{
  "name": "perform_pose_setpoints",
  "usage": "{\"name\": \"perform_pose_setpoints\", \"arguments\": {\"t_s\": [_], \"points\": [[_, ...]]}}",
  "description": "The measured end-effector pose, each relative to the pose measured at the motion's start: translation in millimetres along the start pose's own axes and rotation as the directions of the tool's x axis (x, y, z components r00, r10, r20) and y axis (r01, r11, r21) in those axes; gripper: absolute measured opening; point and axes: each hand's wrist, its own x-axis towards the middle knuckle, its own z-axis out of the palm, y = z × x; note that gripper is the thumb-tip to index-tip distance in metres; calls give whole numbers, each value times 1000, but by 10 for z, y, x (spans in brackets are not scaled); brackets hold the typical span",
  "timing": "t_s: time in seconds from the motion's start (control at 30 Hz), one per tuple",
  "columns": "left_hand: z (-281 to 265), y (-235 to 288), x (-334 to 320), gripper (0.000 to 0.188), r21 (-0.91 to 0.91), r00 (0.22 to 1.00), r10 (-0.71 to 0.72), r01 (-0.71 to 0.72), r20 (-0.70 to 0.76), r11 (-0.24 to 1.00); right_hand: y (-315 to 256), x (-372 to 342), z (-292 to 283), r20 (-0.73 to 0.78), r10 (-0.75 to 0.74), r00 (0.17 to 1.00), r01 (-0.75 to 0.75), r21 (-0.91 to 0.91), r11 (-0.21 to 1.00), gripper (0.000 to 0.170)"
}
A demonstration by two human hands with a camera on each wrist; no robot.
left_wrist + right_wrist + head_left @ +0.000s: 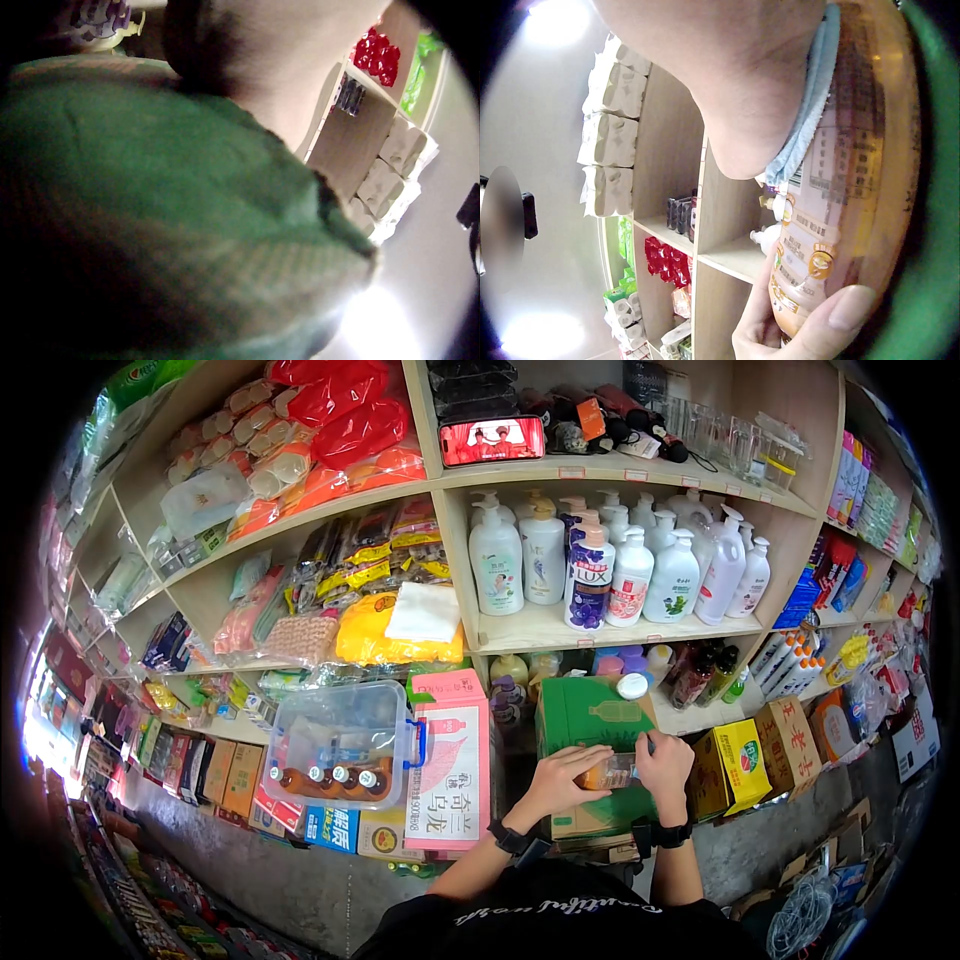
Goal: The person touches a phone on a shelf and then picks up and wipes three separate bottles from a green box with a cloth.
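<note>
Two-hand grip: left hand (568,780) curls round amber bottle (847,187); right hand (666,768) grips pale-blue cloth (810,105) against it.
Bottle: lower right of centre; probably weighty, smooth, slippery; best held round its middle.
Green box (565,712): just beneath.

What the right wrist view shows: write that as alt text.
The right hand holds a light blue cloth against an amber, labelled bottle, and the left hand grips it lower in frame. Wooden shelves stand behind.

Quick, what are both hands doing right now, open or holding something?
Left hand: gripping a labelled amber bottle.
Right hand: holding a light blue cloth against that bottle.
</note>
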Motion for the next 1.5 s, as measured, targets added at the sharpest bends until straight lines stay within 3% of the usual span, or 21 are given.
{"name": "perform_pose_setpoints", "arguments": {"t_s": [1.5], "points": [[8,-18,-17,66,1,1000,10,-10,0,1000,-9,-9,-10,5,4,1000,-4,3,1000,29]]}}
